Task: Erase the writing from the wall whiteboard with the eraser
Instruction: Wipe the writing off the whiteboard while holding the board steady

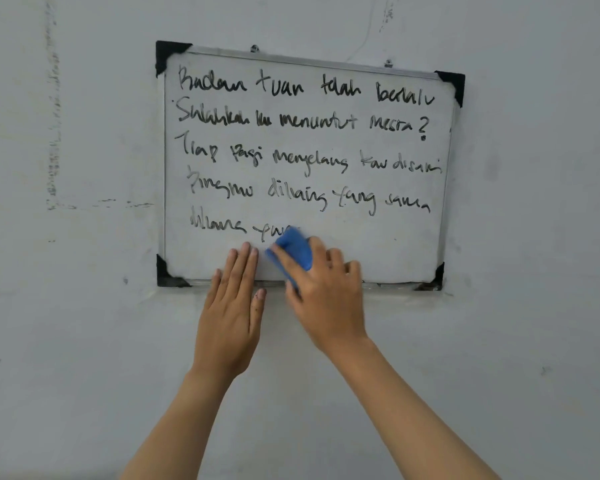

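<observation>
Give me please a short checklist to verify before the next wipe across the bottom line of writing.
1. Right hand grips the blue eraser: ok.
2. Eraser lies against the whiteboard: ok.
3. Left hand flat on the board's lower edge, steadying it: ok.
4. Left fingertips out of the eraser's way: not ok, close beside it.
5. Bottom line of writing cleared: not ok.
6. Board's top hangers hold firm: cannot tell.

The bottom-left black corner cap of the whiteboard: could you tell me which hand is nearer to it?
Left. The left hand lies flat just right of the corner cap; the right hand, gripping the blue eraser, is farther right.
</observation>
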